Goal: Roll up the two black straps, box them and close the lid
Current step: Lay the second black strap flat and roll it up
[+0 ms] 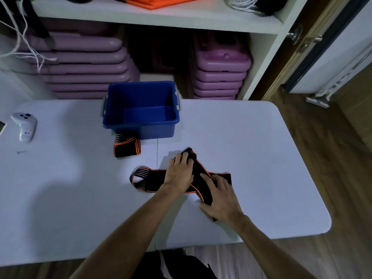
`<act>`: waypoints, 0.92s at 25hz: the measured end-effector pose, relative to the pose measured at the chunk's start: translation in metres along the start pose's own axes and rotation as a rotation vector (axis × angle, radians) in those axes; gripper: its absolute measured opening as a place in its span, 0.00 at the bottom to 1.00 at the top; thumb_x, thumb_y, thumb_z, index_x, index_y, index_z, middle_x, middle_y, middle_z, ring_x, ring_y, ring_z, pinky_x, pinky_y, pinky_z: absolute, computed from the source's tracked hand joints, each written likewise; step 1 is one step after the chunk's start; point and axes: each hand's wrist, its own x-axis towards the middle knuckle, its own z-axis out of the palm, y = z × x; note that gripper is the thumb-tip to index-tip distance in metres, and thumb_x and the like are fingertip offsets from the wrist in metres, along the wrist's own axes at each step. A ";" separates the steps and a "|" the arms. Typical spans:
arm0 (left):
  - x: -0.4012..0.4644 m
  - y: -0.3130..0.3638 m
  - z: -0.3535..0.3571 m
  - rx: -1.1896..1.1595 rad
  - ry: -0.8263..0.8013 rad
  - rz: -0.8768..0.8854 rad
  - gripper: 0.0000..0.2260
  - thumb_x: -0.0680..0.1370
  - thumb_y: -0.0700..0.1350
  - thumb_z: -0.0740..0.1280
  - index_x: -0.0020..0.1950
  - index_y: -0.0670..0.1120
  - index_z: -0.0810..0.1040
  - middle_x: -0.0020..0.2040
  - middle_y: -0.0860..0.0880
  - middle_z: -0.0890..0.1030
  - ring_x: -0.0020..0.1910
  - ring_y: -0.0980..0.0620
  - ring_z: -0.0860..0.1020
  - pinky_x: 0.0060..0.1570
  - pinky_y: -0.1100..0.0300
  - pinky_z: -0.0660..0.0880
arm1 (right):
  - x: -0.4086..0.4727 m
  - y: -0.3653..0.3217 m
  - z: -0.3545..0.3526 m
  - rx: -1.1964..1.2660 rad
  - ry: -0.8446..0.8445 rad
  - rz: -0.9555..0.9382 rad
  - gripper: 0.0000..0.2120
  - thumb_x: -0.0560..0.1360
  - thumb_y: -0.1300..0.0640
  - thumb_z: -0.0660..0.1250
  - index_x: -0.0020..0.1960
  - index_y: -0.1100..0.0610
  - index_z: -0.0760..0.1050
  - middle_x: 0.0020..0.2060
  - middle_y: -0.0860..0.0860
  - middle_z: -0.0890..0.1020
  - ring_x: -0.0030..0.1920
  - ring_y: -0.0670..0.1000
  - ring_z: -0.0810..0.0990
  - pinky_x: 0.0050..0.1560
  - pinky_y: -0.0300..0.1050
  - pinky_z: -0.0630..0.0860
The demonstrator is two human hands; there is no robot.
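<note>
Mid-frame, the unrolled strap [201,179] crosses the white table [251,137]: my left hand [180,174] pinches its far end, my right hand [220,198] presses flat. Rolled strap [126,148] touches the blue box [141,111] (lidless), purple steps [84,65] shelved behind.

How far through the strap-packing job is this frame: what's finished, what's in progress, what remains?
Done: one strap looks rolled or folded and lies on the table against the blue box, not inside it.
In hand: the second strap lies unrolled and crossed over itself; the left hand grips its far end, the right hand presses flat on its near part.
Left: roll it, box both, close the lid. No lid is visible.
</note>
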 end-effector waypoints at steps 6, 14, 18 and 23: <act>-0.013 -0.021 -0.006 -0.387 0.268 -0.272 0.15 0.75 0.56 0.61 0.50 0.46 0.78 0.53 0.47 0.76 0.53 0.45 0.73 0.52 0.50 0.73 | 0.001 -0.002 -0.013 0.005 0.062 -0.064 0.36 0.67 0.37 0.60 0.73 0.43 0.60 0.64 0.51 0.70 0.62 0.56 0.67 0.62 0.53 0.68; -0.090 -0.098 0.010 -0.651 0.402 -0.593 0.13 0.74 0.44 0.70 0.51 0.41 0.69 0.38 0.41 0.77 0.35 0.39 0.76 0.32 0.51 0.72 | 0.022 0.001 -0.044 -0.035 0.089 -0.330 0.32 0.66 0.45 0.70 0.69 0.45 0.68 0.58 0.46 0.72 0.54 0.52 0.69 0.58 0.50 0.69; -0.092 -0.101 0.005 -0.394 0.308 -0.720 0.20 0.70 0.43 0.72 0.58 0.43 0.70 0.52 0.40 0.71 0.45 0.38 0.75 0.33 0.52 0.69 | 0.033 -0.009 -0.052 -0.083 0.100 -0.421 0.27 0.67 0.45 0.69 0.65 0.45 0.71 0.58 0.48 0.73 0.56 0.54 0.70 0.54 0.52 0.71; -0.090 -0.133 0.017 -0.605 0.130 -0.877 0.14 0.71 0.43 0.71 0.54 0.42 0.74 0.51 0.41 0.77 0.44 0.39 0.77 0.37 0.55 0.71 | 0.044 -0.012 -0.044 -0.166 -0.022 -0.410 0.29 0.69 0.37 0.64 0.69 0.42 0.67 0.64 0.48 0.70 0.64 0.55 0.66 0.61 0.52 0.66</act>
